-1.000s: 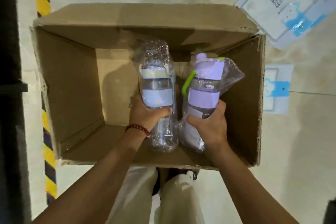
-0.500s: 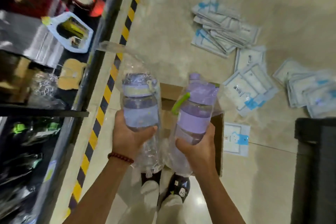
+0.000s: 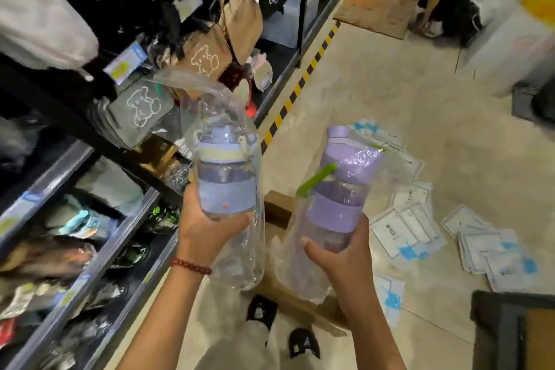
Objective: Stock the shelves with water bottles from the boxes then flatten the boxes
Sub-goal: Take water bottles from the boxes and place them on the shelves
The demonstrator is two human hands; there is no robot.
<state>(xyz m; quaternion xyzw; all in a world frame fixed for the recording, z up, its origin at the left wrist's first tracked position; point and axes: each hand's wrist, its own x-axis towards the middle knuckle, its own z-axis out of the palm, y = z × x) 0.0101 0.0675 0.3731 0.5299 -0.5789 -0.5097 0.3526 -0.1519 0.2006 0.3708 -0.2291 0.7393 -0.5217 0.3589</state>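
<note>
Since a second ago both bottles have come up out of the box and the view has swung from the box's inside to the shelves on the left. The left hand [image 3: 207,228] curls round the lower body of the pale-lidded bottle [image 3: 226,186], thumb across its front, and the right hand [image 3: 339,252] grips the purple bottle [image 3: 338,207] from below in the same way; both bottles stand roughly upright, close together but apart, each in a loose clear bag that trails below the hands. The box [image 3: 300,294] sits on the floor under and behind the bottles, mostly hidden, so I cannot tell whether more bottles are left inside. The shelves [image 3: 99,252] run along the left, crowded with bagged goods and hanging pouches, edged by a striped floor strip [image 3: 300,84]. Flat packets [image 3: 414,231] lie scattered on the floor to the right. This looks like the stocking step, at the carry from box to shelf. The next move calls for finding a free spot on a shelf and setting each bottle down upright; the slack bags may catch on neighbouring stock.
</note>
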